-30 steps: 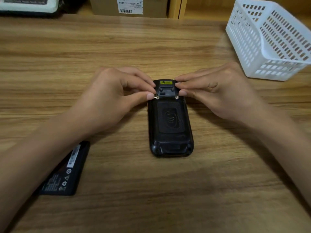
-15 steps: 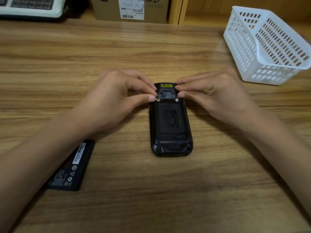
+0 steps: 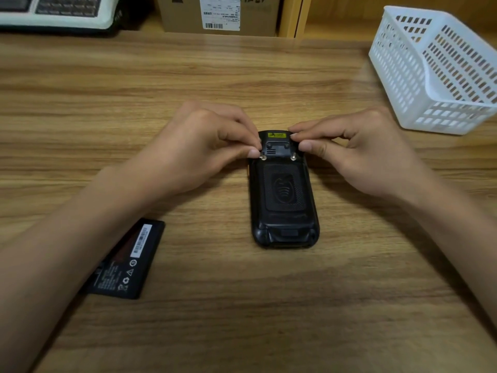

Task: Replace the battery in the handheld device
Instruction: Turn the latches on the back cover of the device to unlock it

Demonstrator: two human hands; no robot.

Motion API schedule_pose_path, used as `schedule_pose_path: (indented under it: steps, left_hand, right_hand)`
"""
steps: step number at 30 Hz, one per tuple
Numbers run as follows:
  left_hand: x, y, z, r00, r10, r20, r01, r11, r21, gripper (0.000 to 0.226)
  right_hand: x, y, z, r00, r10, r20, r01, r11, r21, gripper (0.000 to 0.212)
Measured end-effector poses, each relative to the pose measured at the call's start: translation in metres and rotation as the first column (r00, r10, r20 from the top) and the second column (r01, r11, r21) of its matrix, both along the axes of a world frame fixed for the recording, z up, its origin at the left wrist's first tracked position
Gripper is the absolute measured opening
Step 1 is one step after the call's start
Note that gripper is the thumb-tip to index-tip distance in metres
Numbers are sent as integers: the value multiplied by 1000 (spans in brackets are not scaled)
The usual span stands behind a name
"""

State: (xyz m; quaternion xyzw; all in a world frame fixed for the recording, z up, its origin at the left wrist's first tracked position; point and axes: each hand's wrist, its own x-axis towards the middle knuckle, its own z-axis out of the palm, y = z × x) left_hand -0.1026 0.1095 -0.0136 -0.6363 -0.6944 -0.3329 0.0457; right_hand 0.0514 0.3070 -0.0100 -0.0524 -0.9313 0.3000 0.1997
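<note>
Left hand (image 3: 199, 149), right hand (image 3: 357, 154), pinching device (image 3: 283, 200) top

A black rectangular handheld device (image 3: 283, 195) lies back-up at the middle of the wooden table (image 3: 242, 319), its long side running away from the person. The left hand (image 3: 193, 149) and right hand (image 3: 360, 152) flank its far end, fingertips touching the two small metal latches (image 3: 263, 157) there. A flat black battery pack (image 3: 126, 261) lies on the table to the near left, partly under the left forearm; a white perforated plastic basket (image 3: 435, 71) stands far right, and a brown cardboard box (image 3: 217, 14) sits behind the table's far edge.
</note>
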Motion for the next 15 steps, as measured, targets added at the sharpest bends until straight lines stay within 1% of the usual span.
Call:
schedule_pose_path:
  steps: [4,9,11,15]
  left_hand:
    - [0,1,0,998,-26,-51,26,1000,9,11]
    - [-1,2,-1,990,-44,-135,46,999,7,12]
    - [-2,2,-1,990,-53,-132,54,999,6,13]
    - [-3,1,0,995,-63,-73,63,998,0,12]
  right_hand:
    - [3,0,1,999,3,39,0,997,-78,22]
    - [3,0,0,997,20,71,-11,992,-127,25]
    - [3,-1,0,997,21,74,-11,991,-135,25]
    - [4,0,1,997,20,80,-7,987,-160,25]
